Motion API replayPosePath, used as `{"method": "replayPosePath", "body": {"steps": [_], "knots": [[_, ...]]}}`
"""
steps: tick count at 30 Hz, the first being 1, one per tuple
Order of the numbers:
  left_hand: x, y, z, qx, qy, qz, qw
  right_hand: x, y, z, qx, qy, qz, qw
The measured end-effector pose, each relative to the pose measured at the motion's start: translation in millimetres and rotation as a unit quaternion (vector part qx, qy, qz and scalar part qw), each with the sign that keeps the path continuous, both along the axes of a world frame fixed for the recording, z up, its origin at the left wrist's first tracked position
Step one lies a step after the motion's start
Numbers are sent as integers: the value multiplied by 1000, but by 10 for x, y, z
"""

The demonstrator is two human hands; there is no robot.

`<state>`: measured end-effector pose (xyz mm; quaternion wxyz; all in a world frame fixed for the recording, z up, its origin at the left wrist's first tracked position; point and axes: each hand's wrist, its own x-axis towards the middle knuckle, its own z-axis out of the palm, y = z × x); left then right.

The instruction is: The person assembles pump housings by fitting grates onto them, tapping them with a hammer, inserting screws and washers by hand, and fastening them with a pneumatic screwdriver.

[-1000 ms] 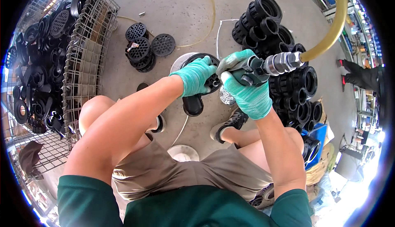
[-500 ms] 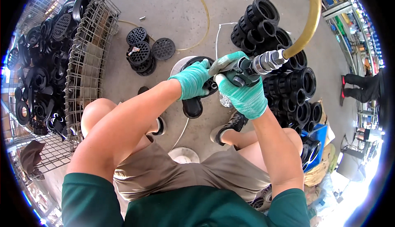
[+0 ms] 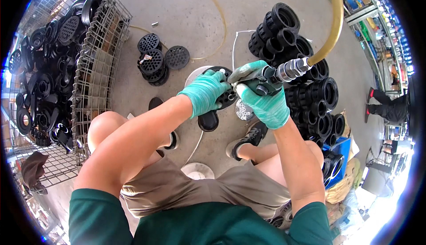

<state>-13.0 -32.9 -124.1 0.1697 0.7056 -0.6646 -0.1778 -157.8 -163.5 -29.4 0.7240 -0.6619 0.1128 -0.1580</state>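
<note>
Your right hand, in a green knit glove, has its grip wrapped tight around a pneumatic tool, and the tool's nose points at 9 o'clock toward your other hand. A metal coupler at the tool's back end joins a yellow air hose that arcs away toward 1 o'clock and out of the top of the view.

Your left hand, same green glove, is closed over the edge of a round black plastic part, pinning it right under the tool tip. That part sits on a white round stand just above your knees, pretty much dead centre of the view.

Around you on the concrete floor:
- At 10 o'clock from your hands, a small stack of black round grate discs, with one more disc lying flat beside it.
- Further out at 9 o'clock, a wire mesh basket standing on edge, and behind it a big heap of black plastic parts.
- From 1 to 4 o'clock, a pile of black ribbed pipe fittings, stacked close against your right arm.
- At 4 o'clock, low down, a blue crate with more black fittings in it.
- A white round lid on the floor between your legs, at 6 o'clock.
- A thin yellow cord loops across the floor at 12 o'clock.

Another person's legs show far out at 3 o'clock, well apart from you.
</note>
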Motion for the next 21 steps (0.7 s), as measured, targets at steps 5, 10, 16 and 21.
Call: {"method": "replayPosePath", "body": {"steps": [5, 10, 16, 21], "knots": [[-5, 246, 418, 115, -51, 191, 974, 138, -30, 243, 10, -68, -71, 995], [74, 316, 412, 191, 64, 229, 953, 413, -122, 252, 3, -87, -159, 983], [151, 339, 394, 174, 87, 217, 957, 618, -114, 19, -10, -74, -165, 984], [163, 357, 226, 133, 57, 210, 967, 700, -76, -68, -51, -57, -149, 986]]}}
